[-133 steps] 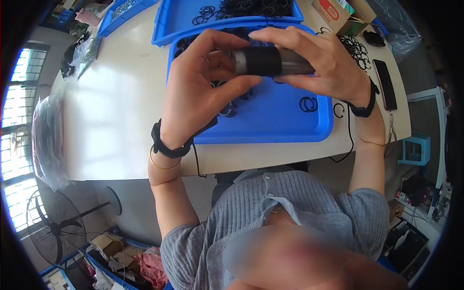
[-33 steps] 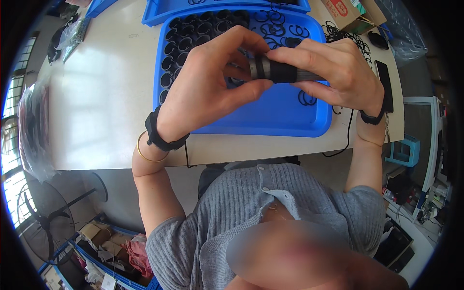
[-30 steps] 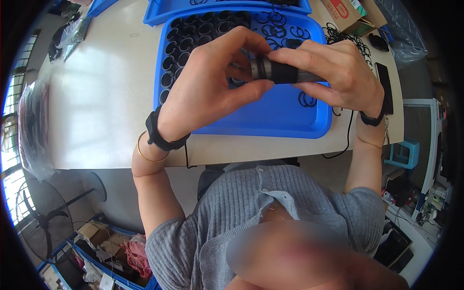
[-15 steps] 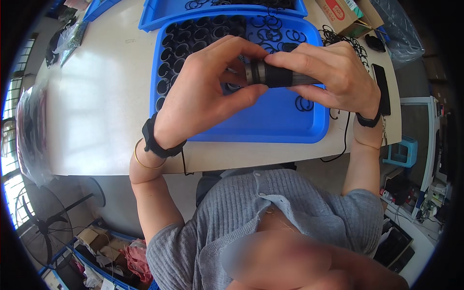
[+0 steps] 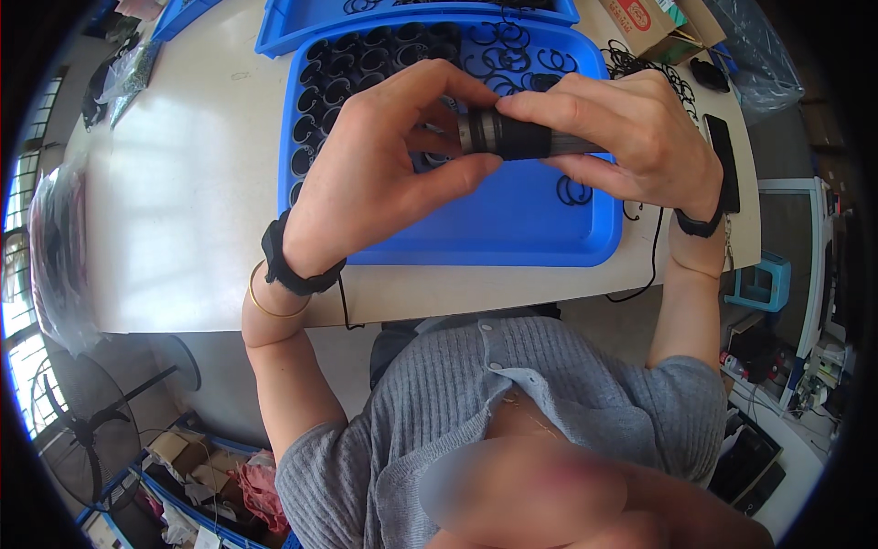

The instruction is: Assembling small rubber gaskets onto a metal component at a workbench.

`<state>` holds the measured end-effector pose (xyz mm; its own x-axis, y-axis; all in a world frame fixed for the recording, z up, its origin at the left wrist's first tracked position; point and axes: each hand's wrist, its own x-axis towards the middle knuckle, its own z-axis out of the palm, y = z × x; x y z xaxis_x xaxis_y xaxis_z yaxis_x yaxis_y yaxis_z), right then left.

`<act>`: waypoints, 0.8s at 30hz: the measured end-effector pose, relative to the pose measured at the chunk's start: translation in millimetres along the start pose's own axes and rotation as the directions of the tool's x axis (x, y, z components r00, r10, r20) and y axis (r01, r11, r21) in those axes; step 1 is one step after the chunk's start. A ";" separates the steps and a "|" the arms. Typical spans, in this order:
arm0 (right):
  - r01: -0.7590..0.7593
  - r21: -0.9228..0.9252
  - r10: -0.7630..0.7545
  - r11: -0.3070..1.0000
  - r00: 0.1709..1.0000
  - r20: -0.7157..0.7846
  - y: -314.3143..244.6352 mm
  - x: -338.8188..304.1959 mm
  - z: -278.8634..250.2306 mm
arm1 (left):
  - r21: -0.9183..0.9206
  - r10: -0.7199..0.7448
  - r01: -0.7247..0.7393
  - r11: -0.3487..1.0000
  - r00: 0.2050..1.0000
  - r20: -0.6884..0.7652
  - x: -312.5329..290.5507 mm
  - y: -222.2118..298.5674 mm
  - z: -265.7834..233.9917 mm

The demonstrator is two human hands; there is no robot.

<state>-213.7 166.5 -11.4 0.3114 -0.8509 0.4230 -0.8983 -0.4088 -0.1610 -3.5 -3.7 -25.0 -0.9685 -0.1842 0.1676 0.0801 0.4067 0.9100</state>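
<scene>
Above the blue tray [image 5: 512, 233] in the head view, both hands meet around a dark cylinder with a grey metal band [image 5: 517, 139], held level over the tray. Fingers of the right hand [image 5: 631, 137] are clamped along its right part; fingers of the left hand [image 5: 380, 174] pinch its left end, thumb beneath. Rows of black tubes [image 5: 347, 69] stand in the tray's far left part, and loose black rings [image 5: 572, 190] lie on its floor. That tray sits on the pale counter [image 5: 183, 201], a second blue tray [image 5: 302, 23] behind it and a black phone [image 5: 722, 156] just right.
</scene>
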 end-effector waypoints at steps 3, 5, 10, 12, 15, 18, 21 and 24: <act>0.032 0.018 -0.033 0.999 0.999 0.039 0.3 0.9 -4.0 | -0.030 -0.006 0.005 1.000 1.000 -0.011 -0.3 -0.5 1.6; 0.031 0.021 -0.032 0.999 0.999 0.031 -0.4 0.0 -2.7 | -0.049 -0.022 0.021 0.999 1.000 -0.011 -0.1 0.6 2.1; 0.030 0.011 -0.030 1.000 0.999 0.042 -1.7 -0.4 -4.1 | -0.027 -0.019 0.019 0.999 1.000 -0.007 -0.5 -0.3 1.7; 0.042 0.008 -0.042 0.999 0.999 0.025 -1.0 0.0 -3.4 | -0.003 -0.020 0.020 1.000 1.000 0.002 -0.3 1.9 1.2; 0.039 0.004 -0.039 0.999 0.999 0.020 -0.4 0.0 -3.5 | -0.006 -0.065 0.065 0.998 0.998 0.006 -0.1 4.6 1.7; 0.042 -0.001 -0.042 0.999 0.999 0.011 0.9 -0.5 -2.6 | -0.046 0.002 -0.003 0.999 1.000 -0.016 0.7 1.1 3.2; 0.027 -0.011 -0.027 1.000 0.999 0.039 0.4 -0.8 -4.1 | -0.037 0.009 -0.010 0.999 1.000 -0.013 0.7 -0.8 2.5; 0.023 -0.011 -0.022 1.000 0.999 0.048 1.3 -1.8 -3.7 | -0.017 0.033 -0.034 0.999 0.999 -0.012 0.8 -0.9 2.1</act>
<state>-216.5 168.7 -9.1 0.3456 -0.8565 0.3834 -0.8944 -0.4243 -0.1416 -4.8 -2.3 -26.5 -0.9624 -0.1811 0.2024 0.1166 0.3974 0.9102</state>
